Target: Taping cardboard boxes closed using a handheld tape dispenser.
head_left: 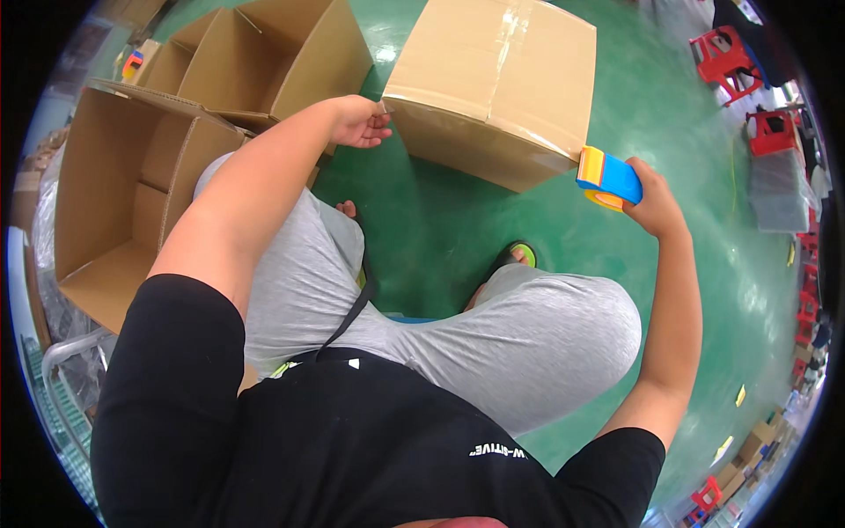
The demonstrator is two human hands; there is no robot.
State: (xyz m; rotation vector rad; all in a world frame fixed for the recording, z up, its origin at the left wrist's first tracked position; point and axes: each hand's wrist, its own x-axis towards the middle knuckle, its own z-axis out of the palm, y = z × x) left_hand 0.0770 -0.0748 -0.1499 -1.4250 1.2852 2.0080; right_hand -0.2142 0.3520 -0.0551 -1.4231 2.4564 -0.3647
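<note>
Curled around the back end of a blue and orange tape holder (620,179), the right hand (654,201) had a firm-looking grip. Its front end was at the near right corner of the big closed box (466,75), but I could not tell if they touched. At the near left corner was the left hand (356,123), with its fingers loosely bent. I could not tell if its fingertips pinched any tape.

To tape this edge well, I think the left hand needed to hold its corner steady, while the right hand held the tape tight and straight. A loose strip could have wrinkled.

The closed box sat on the green floor (422,229), in front of the person's feet. Shiny tape (508,40) ran down the middle of its lid, so its inside was hidden. On the left, an open box (97,167) showed only brown walls. Behind it stood another open box (327,62), and I could not see all the way into it.
</note>
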